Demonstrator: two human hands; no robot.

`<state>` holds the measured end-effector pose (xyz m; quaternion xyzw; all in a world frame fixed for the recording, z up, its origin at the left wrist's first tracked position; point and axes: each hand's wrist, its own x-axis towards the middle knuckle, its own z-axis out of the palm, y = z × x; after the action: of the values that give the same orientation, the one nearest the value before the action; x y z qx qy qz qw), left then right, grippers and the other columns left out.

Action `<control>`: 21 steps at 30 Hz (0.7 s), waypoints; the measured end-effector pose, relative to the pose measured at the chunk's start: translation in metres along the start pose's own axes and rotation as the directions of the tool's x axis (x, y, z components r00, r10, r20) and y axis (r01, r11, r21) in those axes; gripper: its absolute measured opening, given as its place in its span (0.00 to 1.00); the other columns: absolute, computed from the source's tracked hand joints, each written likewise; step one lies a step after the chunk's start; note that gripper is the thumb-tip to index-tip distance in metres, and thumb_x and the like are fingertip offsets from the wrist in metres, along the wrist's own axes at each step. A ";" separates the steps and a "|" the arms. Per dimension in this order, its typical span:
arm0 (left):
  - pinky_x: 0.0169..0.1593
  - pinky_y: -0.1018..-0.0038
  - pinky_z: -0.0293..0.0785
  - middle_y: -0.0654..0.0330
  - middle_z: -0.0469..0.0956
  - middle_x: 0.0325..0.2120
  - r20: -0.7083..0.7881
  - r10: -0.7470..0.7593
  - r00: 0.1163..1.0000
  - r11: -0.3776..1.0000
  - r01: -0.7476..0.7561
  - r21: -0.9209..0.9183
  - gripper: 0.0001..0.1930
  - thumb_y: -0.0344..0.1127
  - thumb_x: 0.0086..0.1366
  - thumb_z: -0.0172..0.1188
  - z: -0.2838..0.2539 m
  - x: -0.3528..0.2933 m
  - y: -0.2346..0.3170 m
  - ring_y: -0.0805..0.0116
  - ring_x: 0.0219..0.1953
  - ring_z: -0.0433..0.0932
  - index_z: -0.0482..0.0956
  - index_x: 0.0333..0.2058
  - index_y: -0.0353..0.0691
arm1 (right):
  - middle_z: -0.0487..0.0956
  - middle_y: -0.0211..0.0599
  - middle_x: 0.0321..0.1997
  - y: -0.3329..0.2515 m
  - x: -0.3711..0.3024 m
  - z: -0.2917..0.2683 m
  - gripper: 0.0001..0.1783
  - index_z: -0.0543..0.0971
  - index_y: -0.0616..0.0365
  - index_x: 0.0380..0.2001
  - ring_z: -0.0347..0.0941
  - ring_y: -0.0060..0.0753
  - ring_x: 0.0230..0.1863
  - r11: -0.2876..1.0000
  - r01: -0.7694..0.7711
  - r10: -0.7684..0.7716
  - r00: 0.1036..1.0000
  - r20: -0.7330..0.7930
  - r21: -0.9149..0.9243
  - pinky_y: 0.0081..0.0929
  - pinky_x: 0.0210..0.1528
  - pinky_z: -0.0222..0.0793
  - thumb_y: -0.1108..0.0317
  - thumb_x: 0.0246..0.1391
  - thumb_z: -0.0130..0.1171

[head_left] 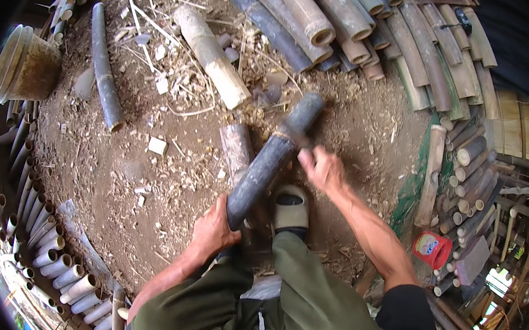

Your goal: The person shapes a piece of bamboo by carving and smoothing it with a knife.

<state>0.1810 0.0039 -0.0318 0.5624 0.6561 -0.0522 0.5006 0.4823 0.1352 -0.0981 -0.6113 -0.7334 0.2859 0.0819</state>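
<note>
A dark grey bamboo pole (266, 165) slants across the middle, its far end to the upper right and a ringed joint partway along. My left hand (215, 224) is wrapped round its near end. Close to the joint, on the pole's right side, my right hand (325, 171) is closed on something. A dark smear shows just beyond its fingers, too blurred to name. Partly behind the pole stands a short, rough wooden log (236, 146). My foot in a light slip-on sandal (292, 211) rests on the ground beside the pole.
A partly peeled bamboo piece (214, 58) lies ahead among wood chips and strips. A dark curved pole (104, 67) and a dirty bucket (31, 66) lie to the left. Bamboo stacks (316, 23) edge the far side. A red container (431, 249) is at right.
</note>
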 end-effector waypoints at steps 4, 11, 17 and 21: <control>0.50 0.53 0.76 0.36 0.79 0.41 0.088 -0.021 0.996 0.998 0.026 -0.057 0.48 0.43 0.45 0.71 -0.019 0.003 0.005 0.38 0.45 0.80 0.57 0.64 0.36 | 0.77 0.48 0.18 -0.004 -0.011 0.002 0.40 0.74 0.60 0.26 0.77 0.49 0.19 0.957 0.282 -0.278 0.958 0.065 -0.070 0.45 0.22 0.72 0.28 0.61 0.45; 0.51 0.57 0.75 0.38 0.80 0.41 0.122 0.080 0.989 0.974 -0.052 -0.220 0.51 0.42 0.43 0.70 -0.015 0.014 -0.018 0.40 0.46 0.80 0.56 0.66 0.33 | 0.78 0.48 0.18 -0.014 -0.017 0.005 0.38 0.75 0.57 0.27 0.78 0.51 0.21 0.875 0.481 -0.473 0.872 0.121 -0.047 0.46 0.22 0.72 0.28 0.60 0.45; 0.53 0.59 0.74 0.39 0.79 0.44 0.146 0.164 0.976 0.933 -0.105 -0.345 0.49 0.42 0.42 0.71 -0.012 0.022 -0.028 0.45 0.47 0.79 0.60 0.63 0.30 | 0.75 0.45 0.14 -0.008 -0.011 -0.005 0.38 0.73 0.57 0.23 0.73 0.42 0.14 0.947 0.302 -0.280 0.944 0.177 -0.110 0.39 0.15 0.69 0.29 0.62 0.44; 0.56 0.60 0.72 0.40 0.78 0.46 0.226 0.138 0.964 0.936 -0.053 -0.348 0.49 0.42 0.42 0.71 -0.018 0.023 -0.015 0.47 0.50 0.78 0.60 0.63 0.30 | 0.77 0.50 0.16 -0.004 -0.004 -0.008 0.36 0.73 0.59 0.24 0.78 0.49 0.20 0.999 -0.046 0.047 0.998 0.044 -0.023 0.46 0.20 0.72 0.32 0.63 0.46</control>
<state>0.1608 0.0255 -0.0468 0.4883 0.5596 0.0167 0.6694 0.4837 0.1332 -0.0885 -0.6226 -0.7236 0.2933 0.0519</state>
